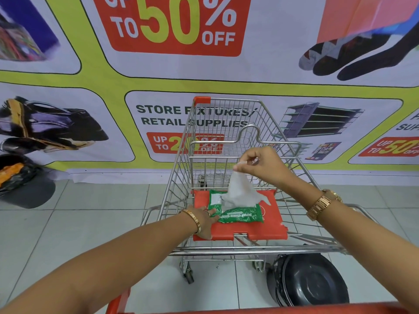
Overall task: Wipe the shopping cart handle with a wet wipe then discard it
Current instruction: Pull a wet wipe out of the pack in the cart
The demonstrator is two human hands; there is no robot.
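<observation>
the step in hand looked like drawing one wet wipe (241,192) out of the green pack (235,213), which lay on the red child-seat flap (267,230) of the shopping cart (226,137). to do it well, the pull would best go straight up and slow, the pack kept pinned flat so it did not lift along, and the sheet checked at its lower edge so that a second one did not trail out after it; that edge was too bunched to tell whether it had cleared the opening. the left hand (206,220) lay flat, palm down, fingers spread over the near-left end of the pack, pressing rather than gripping. the right hand (260,165) was raised above the seat, wrist bent downward, thumb and forefinger pinched on the top corner of the wipe, which hung down in a loose cone toward the pack. both forearms reached forward over the red handle (249,310) at the bottom edge of the view, untouched by the wipe. a black bin (310,282) stood on the tiled floor just beside the cart's right rear, a likely place to discard.
</observation>
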